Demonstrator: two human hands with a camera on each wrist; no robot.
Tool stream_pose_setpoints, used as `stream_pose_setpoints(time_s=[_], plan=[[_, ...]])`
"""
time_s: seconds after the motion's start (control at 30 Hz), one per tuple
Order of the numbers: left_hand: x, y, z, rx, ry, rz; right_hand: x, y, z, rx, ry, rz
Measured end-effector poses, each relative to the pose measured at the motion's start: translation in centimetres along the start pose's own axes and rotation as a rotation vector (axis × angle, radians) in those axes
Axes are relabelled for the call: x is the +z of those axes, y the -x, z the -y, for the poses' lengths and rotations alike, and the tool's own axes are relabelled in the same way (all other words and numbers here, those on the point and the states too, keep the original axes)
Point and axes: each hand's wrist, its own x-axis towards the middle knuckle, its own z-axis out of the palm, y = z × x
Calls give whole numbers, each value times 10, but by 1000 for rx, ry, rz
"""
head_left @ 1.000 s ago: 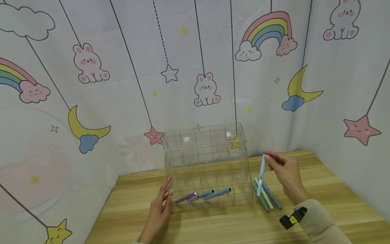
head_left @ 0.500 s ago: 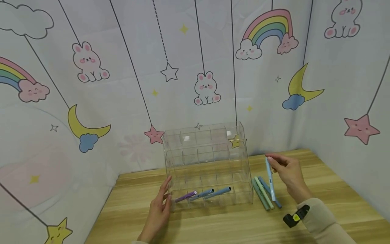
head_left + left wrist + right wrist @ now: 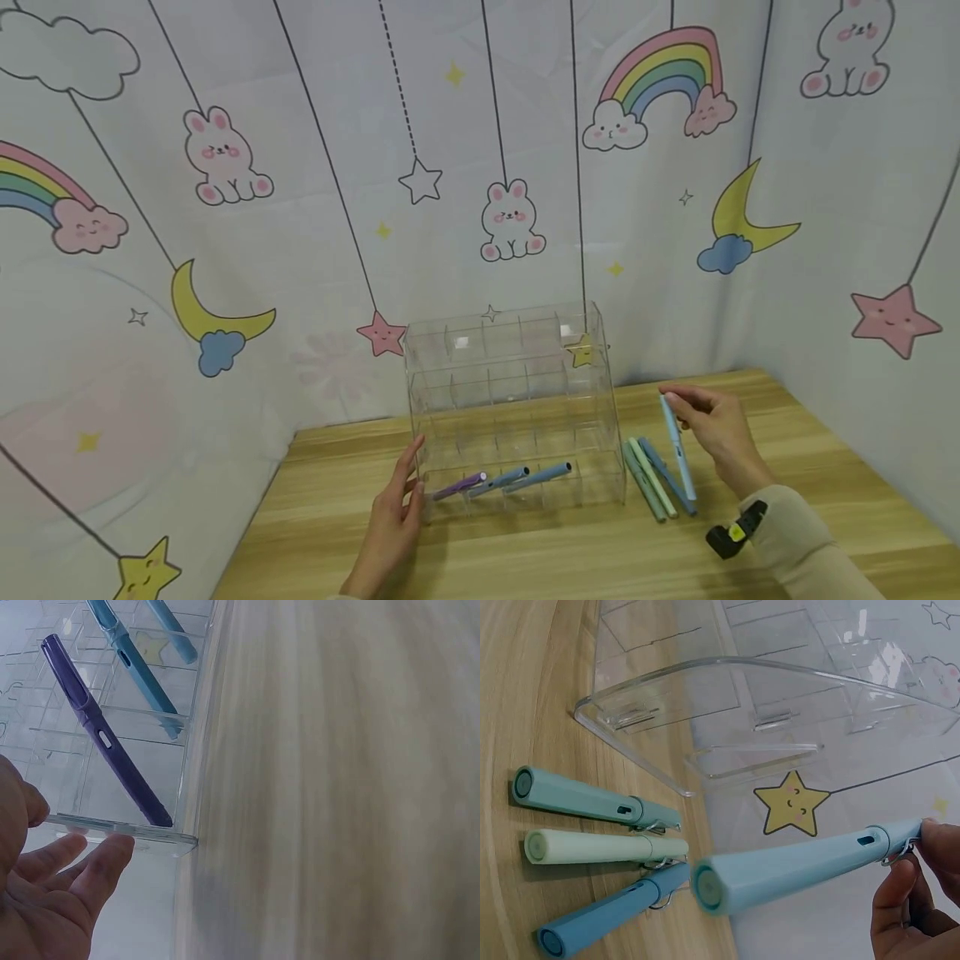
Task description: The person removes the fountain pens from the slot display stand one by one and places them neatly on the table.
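Note:
My right hand [image 3: 716, 425] pinches a light blue pen [image 3: 678, 450] by its clip end, between thumb and fingertips. The pen hangs at a slant, its other end over the dark blue pen [image 3: 615, 911] in the head view. Beside that lie a pale green pen [image 3: 592, 846] and a grey-green pen [image 3: 577, 796]. My left hand [image 3: 392, 512] touches the left side panel of a clear tiered rack [image 3: 517, 400], fingers fairly straight. In the rack's lowest row lean a purple pen [image 3: 105, 739] and two blue pens, one [image 3: 139, 671] next to the purple, one [image 3: 172, 631] farther right.
The rack stands on a wood-grain table [image 3: 540, 558], with divided upper tiers. Behind it hangs a white curtain [image 3: 322, 250] printed with rabbits, stars, moons and rainbows. A black strap with a small device [image 3: 735, 533] sits on the right sleeve.
My right hand has moved a little right and down with the light blue pen, whose lower end has swung right, from over the green pens to over the dark blue one. My left hand stays at the rack.

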Motion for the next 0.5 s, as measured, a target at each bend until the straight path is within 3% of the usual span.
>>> stream_pose_setpoints(time_s=[0.5], plan=[[1, -1, 3, 21, -1, -11, -7, -12, -33, 18, 48, 49]])
